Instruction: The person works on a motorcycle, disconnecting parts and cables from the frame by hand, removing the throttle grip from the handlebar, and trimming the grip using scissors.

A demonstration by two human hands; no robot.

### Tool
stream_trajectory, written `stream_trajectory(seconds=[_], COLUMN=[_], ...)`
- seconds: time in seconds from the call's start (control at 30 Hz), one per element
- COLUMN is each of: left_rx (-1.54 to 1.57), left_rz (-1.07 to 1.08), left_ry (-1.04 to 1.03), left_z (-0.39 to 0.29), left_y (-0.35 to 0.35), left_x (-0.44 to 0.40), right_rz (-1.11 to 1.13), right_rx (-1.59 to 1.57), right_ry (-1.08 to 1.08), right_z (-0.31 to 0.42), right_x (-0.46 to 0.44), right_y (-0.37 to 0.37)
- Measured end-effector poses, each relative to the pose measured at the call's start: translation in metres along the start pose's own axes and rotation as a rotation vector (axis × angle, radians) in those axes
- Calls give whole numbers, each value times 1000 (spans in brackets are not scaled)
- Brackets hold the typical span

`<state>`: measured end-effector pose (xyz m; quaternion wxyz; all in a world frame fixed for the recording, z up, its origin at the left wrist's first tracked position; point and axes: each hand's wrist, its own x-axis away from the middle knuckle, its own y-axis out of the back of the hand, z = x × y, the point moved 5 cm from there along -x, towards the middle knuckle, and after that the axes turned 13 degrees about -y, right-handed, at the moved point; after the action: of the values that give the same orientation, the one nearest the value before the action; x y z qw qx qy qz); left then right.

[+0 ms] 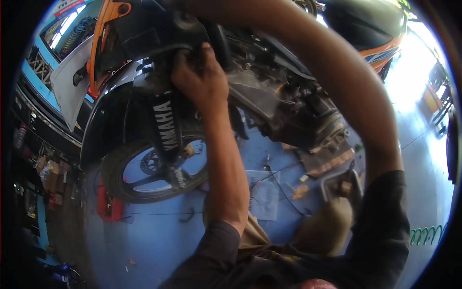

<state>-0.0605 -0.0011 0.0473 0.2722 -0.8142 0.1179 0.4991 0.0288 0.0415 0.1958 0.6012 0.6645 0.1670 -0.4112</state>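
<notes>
My left hand (204,82) reaches up under the dark front panel (154,43) of a motorcycle, close to the top of the fork. A fingertip shows against the panel's lower edge, while other fingers bend into shadow, and whatever they grip is hidden. Below the hand stands a black fork cover (164,127) lettered YAMAHA, over the front wheel (115,185) with its brake disc (150,164). My right forearm crosses high over the bike toward the top edge; the right hand itself lies outside the picture. To the right of my left hand is the exposed engine area (274,91).
On the blue floor lie a red object (109,204), a clear sheet (263,192), a thin black cable (284,189) and a grey tray (332,185). Shelves with parts (53,178) line the left. Another motorcycle (365,29) stands behind, and a green coiled hose (426,236) hangs at right.
</notes>
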Motion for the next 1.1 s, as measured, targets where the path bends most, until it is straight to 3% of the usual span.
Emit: stream_trajectory(seconds=[0.1,0.2,0.3,0.4,0.6,0.7,0.83,0.9,1.1], left_rx=[-189,-43,-28,-106,-199,-123,-86,97,136], left_rz=[93,-10,-28,-11,-35,-121,-79,-95,-103], left_ry=[33,3,16,-17,16,23,76,316,379], left_z=[8,6,5,6,3,4,0,-2,-9], left_y=[6,0,-3,-4,-3,-3,-3,-5,-7], left_x=[-2,-1,0,-1,-2,-2,-6,-6,-3], right_rz=[-87,65,-102,-132,-47,-31,-38,-46,-83], right_rx=[-310,-349,-401,-317,-296,-314,-365,-446,-498], right_ry=[-143,-217,-268,-360,-419,-422,-380,-362,-304], right_z=[-30,-53,-54,-56,-57,-56,-61,-62,-65], right_x=[65,83,83,82,77,77,77,78,78], right_y=[-16,-72,-90,-97,-102,-99,-98,-97,-95])
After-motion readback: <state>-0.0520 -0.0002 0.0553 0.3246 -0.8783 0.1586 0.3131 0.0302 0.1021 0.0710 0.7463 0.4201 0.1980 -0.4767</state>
